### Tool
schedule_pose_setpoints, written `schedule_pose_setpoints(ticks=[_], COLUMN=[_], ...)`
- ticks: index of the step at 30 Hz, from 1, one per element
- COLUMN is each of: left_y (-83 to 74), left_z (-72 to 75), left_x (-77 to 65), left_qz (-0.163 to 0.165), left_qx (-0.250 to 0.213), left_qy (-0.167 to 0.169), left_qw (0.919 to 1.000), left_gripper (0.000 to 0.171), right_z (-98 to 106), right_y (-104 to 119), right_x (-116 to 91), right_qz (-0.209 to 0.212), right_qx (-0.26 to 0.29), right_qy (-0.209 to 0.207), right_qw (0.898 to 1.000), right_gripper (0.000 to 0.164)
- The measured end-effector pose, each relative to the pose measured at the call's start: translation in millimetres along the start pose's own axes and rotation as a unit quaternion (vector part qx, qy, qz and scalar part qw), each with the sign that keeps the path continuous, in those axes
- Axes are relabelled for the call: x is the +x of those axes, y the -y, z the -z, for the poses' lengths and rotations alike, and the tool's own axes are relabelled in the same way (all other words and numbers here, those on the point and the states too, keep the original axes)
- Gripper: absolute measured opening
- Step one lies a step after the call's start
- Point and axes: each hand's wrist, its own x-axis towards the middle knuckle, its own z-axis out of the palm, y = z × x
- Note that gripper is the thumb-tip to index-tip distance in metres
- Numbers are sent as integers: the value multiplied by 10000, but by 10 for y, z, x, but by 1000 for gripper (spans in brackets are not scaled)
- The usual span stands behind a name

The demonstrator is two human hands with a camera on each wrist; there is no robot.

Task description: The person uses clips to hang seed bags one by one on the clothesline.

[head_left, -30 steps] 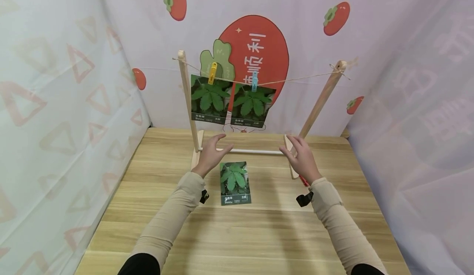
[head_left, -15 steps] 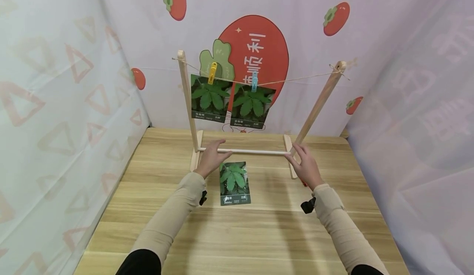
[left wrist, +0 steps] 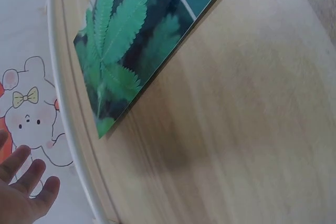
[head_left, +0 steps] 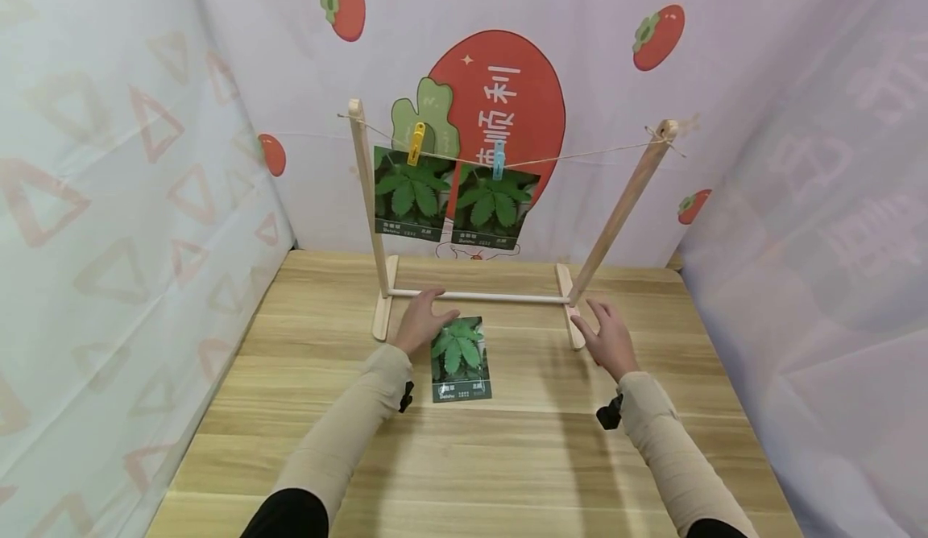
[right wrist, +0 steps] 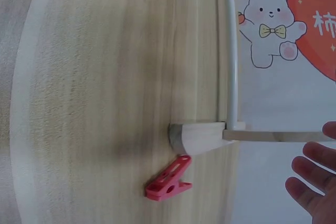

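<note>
A picture card (head_left: 461, 361) with green leaves lies flat on the table, its printed strip toward the person. My left hand (head_left: 423, 322) hovers by the card's upper left corner, fingers relaxed and holding nothing. In the left wrist view, its fingers (left wrist: 32, 174) show apart from the card (left wrist: 121, 35). My right hand (head_left: 609, 338), also holding nothing, is beside the stand's right foot (head_left: 569, 312). Below that foot, in the right wrist view, lies a red clothespin (right wrist: 169, 179); in the head view the hand mostly hides it.
A wooden stand carries a string (head_left: 580, 155) between its left post (head_left: 368, 200) and right post (head_left: 625, 204). Two similar cards hang there, one (head_left: 410, 196) under a yellow clip (head_left: 416, 143), another (head_left: 495, 208) under a blue clip (head_left: 499, 159). A white rod (head_left: 500, 297) joins the feet.
Both hands have come down and back toward the person, the left closer to the loose card, the right down past the right foot. The cards and stand stay put.
</note>
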Motion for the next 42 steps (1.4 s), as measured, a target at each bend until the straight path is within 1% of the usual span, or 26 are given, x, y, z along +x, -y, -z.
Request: schedule_pose_setpoints(ticks=[3,7,12,18,25,28,32,34,36,38,42], left_y=[46,102,150,188,278,287,233,193,161,171,232], left_z=[-90,-164,-188,-193,-273,-292,-273,-249,-230,-237,-275], left_x=[-1,-32,-98,-151,-178,-193,-228,-248,-260,-254,-220], left_qz=[67,2,75,150,233,261,162,119,139,178,199], left_qx=[137,361,562,659,997,1110,1501,1720,1841,1964,2254], left_qy=[-2,13,88,205,219,245,424,549,630,645,636], left_qw=[9999,9993,9984,9975,9945,9932,9876,9835,9808,9782,9720], left_gripper=[64,65,64,64,67,68,73,76,79,81,88], right_z=[-10,-24,-49,-74,-155,-204,-250,-266,-282,-296,-345], right_y=[-84,-186,-294,-401,-514,-555,-602,-624,-654,-669,-696], right_x=[-16,-49,-108,-172,-210,-221,-230,-237,-242,-248,-250], right_qz=[-178,-354,-584,-959,-1107,-1146,-1186,-1164,-1109,-1131,-1201], right_qx=[-34,-137,-205,-414,-744,-855,-908,-943,-981,-1011,-1085], right_qy=[115,182,285,553,747,836,870,866,845,874,836], right_qw=[9998,9991,9977,9930,9882,9862,9850,9849,9854,9846,9833], right_gripper=[60,62,62,62,63,64,66,67,68,69,57])
